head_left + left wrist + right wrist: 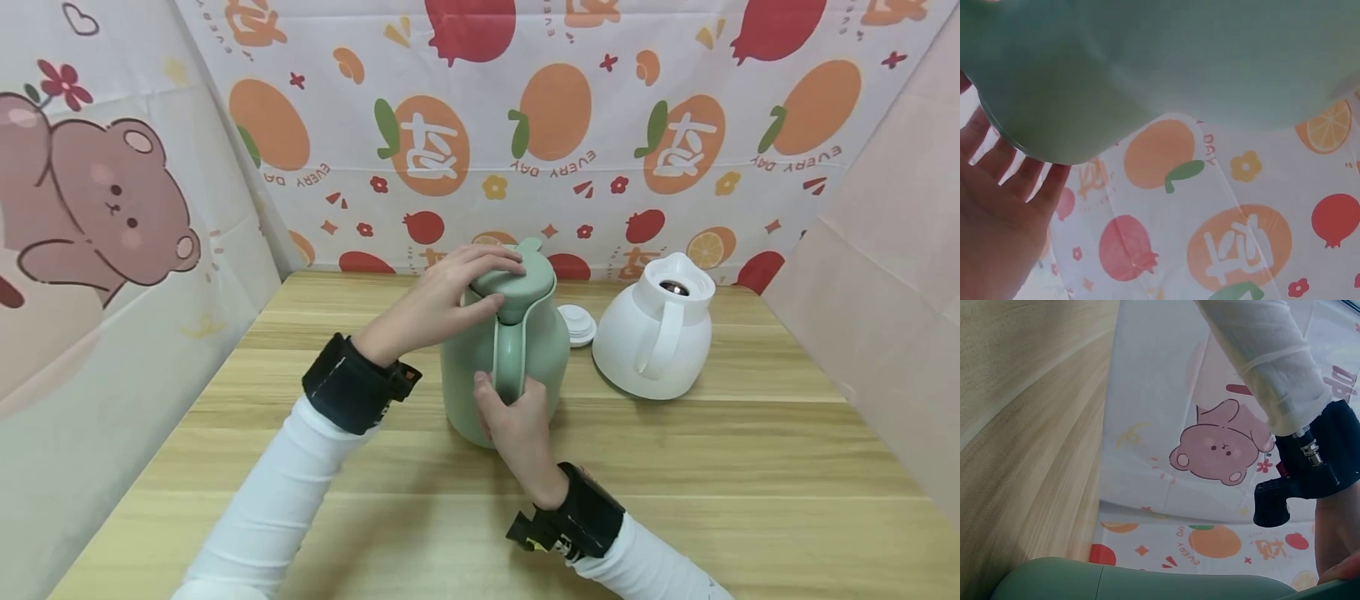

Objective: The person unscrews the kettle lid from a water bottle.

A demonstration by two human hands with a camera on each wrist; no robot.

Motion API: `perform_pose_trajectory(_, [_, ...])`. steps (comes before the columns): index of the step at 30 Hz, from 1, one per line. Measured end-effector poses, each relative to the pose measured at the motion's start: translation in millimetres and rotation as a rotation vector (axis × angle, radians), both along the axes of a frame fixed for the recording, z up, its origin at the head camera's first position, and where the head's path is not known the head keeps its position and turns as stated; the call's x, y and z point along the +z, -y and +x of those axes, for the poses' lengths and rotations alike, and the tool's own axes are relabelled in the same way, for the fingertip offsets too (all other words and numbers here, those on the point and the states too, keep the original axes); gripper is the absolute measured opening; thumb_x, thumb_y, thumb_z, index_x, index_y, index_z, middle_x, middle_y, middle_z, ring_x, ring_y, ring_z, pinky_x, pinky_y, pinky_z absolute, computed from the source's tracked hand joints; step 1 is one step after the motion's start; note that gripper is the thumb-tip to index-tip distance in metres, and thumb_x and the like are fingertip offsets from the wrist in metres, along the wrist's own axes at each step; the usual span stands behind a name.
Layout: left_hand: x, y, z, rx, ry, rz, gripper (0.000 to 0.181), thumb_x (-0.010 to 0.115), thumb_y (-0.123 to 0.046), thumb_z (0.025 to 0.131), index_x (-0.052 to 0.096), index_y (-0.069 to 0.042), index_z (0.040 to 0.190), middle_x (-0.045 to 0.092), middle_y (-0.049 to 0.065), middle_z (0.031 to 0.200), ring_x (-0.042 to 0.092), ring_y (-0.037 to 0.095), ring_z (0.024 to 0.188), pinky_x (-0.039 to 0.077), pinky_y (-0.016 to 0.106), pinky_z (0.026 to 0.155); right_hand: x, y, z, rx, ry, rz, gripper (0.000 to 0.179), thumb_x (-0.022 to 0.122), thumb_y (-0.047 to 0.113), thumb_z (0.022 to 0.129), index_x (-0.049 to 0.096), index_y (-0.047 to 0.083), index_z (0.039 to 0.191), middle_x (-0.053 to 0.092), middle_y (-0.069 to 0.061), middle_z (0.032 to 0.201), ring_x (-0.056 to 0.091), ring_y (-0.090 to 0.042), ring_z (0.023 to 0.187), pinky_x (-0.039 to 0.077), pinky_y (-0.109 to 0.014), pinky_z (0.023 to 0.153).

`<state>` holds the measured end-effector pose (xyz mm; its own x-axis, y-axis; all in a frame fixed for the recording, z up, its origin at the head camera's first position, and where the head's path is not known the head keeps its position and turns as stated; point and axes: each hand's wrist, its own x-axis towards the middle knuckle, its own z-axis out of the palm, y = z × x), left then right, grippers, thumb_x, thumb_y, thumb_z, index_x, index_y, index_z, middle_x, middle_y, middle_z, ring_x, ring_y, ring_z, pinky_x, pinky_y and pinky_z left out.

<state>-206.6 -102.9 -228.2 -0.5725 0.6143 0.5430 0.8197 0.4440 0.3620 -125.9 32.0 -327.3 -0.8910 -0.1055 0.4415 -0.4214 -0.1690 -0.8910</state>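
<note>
tabletop of pale striped wood-grain runs back to a white cloth wall with orange and red fruit print; a cream cloth with a pink bear stands along the left edge, a plain pale pink cloth along the right. widest stretches of wood lie left of the green jug and right of the white one; strip behind the jugs is narrow.

tall sage-green plastic jug stands upright near table middle, toward the back, handle facing the person. its round sage-green lid is on top, small tab at the far side.

left hand lies over the lid, fingers extended and a bit apart, thumb at the near rim above the handle; left wrist view has fingertips along a curved green edge. right hand grips the handle low down, thumb on its left side; how tightly, cannot tell, other fingers mostly hidden.

squat white plastic jug stands upright to the right, lidless, metallic inside visible. small stepped white round stopper lies between the jugs, just beside both; contact unclear.
</note>
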Motion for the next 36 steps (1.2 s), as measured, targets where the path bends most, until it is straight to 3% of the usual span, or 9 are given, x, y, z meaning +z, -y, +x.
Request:
perform_pose_trajectory(5, [-0.9,-1.3,-1.4,-0.005,-0.018,-0.005,0.03,0.061,-0.013,0.088,0.06,-0.009,0.118,0.051,0.006,0.126,0.04,0.019,0.12,0.034,0.04,0.095,-0.7,-0.8,0.1,-0.013,0.012,-0.012,0.039,0.054,0.015,0.092,0.042,0.002,0.057,0.034,-0.005,0.042,0.032,-0.017,0.034,0.028,-0.025,0.038])
perform_pose_trajectory(13, [0.0,-12.7,-0.9,0.079,-0.118,0.009,0.031,0.071,-0.024,0.081,0.066,-0.011,0.109,0.058,0.007,0.112,0.044,0.022,0.104,0.04,0.035,0.081,-0.5,-1.8,0.1,-0.022,0.038,-0.028,0.037,0.054,0.011,0.091,0.042,0.002,0.057,0.035,-0.004,0.043,0.033,-0.015,0.035,0.028,-0.025,0.038])
perform_pose_trajectory(20, [2.9,-19.0,-1.9,0.15,-0.159,-0.031,0.033,0.073,-0.032,0.079,0.067,-0.013,0.104,0.057,0.004,0.101,0.042,0.021,0.089,0.038,0.031,0.069,-1.5,-1.8,-0.8,-0.024,0.04,-0.011,0.038,0.054,0.016,0.091,0.042,0.002,0.058,0.035,-0.005,0.044,0.033,-0.016,0.036,0.028,-0.025,0.038])
perform_pose_trajectory(24, [4.7,-20.1,-2.7,0.163,-0.177,-0.045,0.037,0.075,-0.035,0.075,0.067,-0.012,0.103,0.056,0.005,0.099,0.041,0.021,0.086,0.037,0.03,0.067,-1.1,-1.4,-1.3,-0.022,0.047,-0.007,0.037,0.055,0.015,0.092,0.042,0.002,0.059,0.036,-0.005,0.044,0.033,-0.016,0.036,0.029,-0.025,0.039])
perform_pose_trajectory(27, [5.0,-16.9,-2.2,0.129,-0.129,-0.027,0.037,0.074,-0.032,0.077,0.066,-0.011,0.106,0.055,0.007,0.107,0.044,0.021,0.097,0.04,0.032,0.075,-0.8,-0.6,-1.1,-0.015,0.054,-0.012,0.036,0.055,0.013,0.092,0.043,0.002,0.059,0.036,-0.005,0.044,0.034,-0.016,0.036,0.029,-0.025,0.039])
perform_pose_trajectory(32, [4.5,-7.1,3.0,0.03,0.028,0.015,0.028,0.061,-0.012,0.088,0.061,-0.008,0.115,0.051,0.008,0.125,0.039,0.022,0.12,0.034,0.041,0.095,-0.5,1.1,-0.1,-0.001,0.047,-0.018,0.036,0.055,0.013,0.091,0.044,0.002,0.059,0.036,-0.004,0.044,0.033,-0.016,0.036,0.029,-0.025,0.039])
perform_pose_trajectory(36, [4.8,-3.2,4.1,0.006,0.076,0.014,0.029,0.053,-0.006,0.09,0.06,-0.008,0.118,0.049,0.007,0.129,0.036,0.021,0.125,0.03,0.042,0.099,-0.6,1.5,-0.5,-0.007,0.03,-0.017,0.037,0.054,0.014,0.091,0.043,0.002,0.058,0.035,-0.005,0.044,0.033,-0.016,0.035,0.028,-0.025,0.038])
